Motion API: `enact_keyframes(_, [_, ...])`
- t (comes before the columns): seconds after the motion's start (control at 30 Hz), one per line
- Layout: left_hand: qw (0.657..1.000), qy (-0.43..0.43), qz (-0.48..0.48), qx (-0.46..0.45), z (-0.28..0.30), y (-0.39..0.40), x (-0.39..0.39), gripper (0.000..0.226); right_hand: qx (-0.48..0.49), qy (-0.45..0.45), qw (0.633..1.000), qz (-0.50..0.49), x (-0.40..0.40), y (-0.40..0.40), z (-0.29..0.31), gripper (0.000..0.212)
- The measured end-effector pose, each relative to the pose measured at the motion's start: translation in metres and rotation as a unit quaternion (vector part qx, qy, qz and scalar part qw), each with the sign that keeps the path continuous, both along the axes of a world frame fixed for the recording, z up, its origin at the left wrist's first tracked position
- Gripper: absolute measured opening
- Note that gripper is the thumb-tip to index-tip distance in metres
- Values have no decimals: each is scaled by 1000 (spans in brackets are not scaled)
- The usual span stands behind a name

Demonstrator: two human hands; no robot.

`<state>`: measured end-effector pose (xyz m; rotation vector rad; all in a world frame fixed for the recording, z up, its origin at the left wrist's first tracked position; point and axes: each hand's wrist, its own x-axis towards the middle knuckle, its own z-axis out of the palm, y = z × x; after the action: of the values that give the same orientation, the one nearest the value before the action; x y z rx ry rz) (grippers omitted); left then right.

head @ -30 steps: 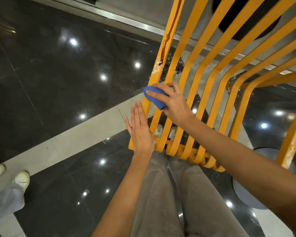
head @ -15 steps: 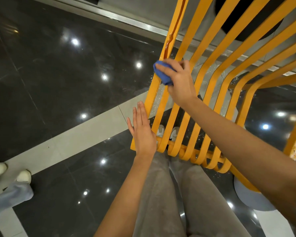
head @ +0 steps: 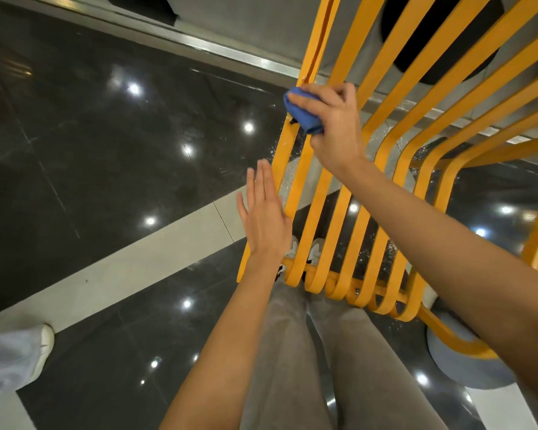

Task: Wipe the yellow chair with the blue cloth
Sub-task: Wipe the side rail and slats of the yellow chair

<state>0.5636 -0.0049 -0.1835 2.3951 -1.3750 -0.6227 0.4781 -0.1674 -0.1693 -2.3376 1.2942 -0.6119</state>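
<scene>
The yellow chair (head: 382, 169) is made of curved metal slats and fills the right half of the view. My right hand (head: 334, 125) grips a bunched blue cloth (head: 302, 114) and presses it on the leftmost slats, high up near a dark stain. My left hand (head: 266, 218) is flat with straight fingers, its edge against the outermost left slat lower down. It holds nothing.
Glossy black floor tiles (head: 106, 144) with a pale strip (head: 143, 259) lie to the left. Another person's leg and white shoe (head: 42, 346) stand at the lower left. My grey trousers (head: 308, 352) are below the chair. A grey round base (head: 466, 364) sits lower right.
My right hand has slid the blue cloth up the leftmost slats, away from me. My left hand has stayed flat against the outer slat.
</scene>
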Motion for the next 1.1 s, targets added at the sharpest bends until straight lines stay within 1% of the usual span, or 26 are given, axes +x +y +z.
enact_keyframes(0.1, [1000,-8,-13,5,-11,-28,1,63,-24,19,999,13,13,-3,-10,47])
enact_keyframes(0.17, [1000,-13,-15,5,-19,-31,-1,59,-30,13,999,15,14,10,-15,49])
enact_keyframes(0.27, [1000,-13,-10,-2,-25,-26,0,56,-14,30,997,71,-2,40,-23,54])
enact_keyframes(0.33, [1000,-3,-1,-1,-26,-20,2,55,-17,50,993,101,-18,46,-24,53])
enact_keyframes(0.4, [1000,-5,3,-1,-26,-19,2,55,-41,53,995,76,-23,24,-21,50])
enact_keyframes(0.5, [1000,-6,1,-2,-26,-20,2,55,-73,35,997,0,-8,-17,-15,44])
enact_keyframes(0.57, [1000,-1,2,-2,-26,-20,3,56,-62,23,998,-8,5,-13,-14,47])
enact_keyframes(0.67, [1000,15,0,-5,-25,-18,4,57,-31,46,996,76,-4,32,-22,54])
enact_keyframes(0.73, [1000,20,-1,-5,-25,-19,3,56,-23,67,991,114,-18,44,-24,56])
enact_keyframes(0.77, [1000,19,0,-4,-25,-20,3,55,-23,66,992,109,-20,35,-23,56])
enact_keyframes(0.87, [1000,16,2,5,-24,-20,4,55,-56,53,997,26,-7,-11,-14,51])
enact_keyframes(0.93, [1000,13,-1,7,-24,-20,4,55,-57,43,997,-3,7,-21,-9,49])
enact_keyframes(1.0, [1000,10,-2,11,-23,-19,4,55,-35,45,998,22,11,1,-11,54])
enact_keyframes(1.1, [999,-30,4,35,-20,-7,1,56,-13,65,990,121,-10,42,-21,58])
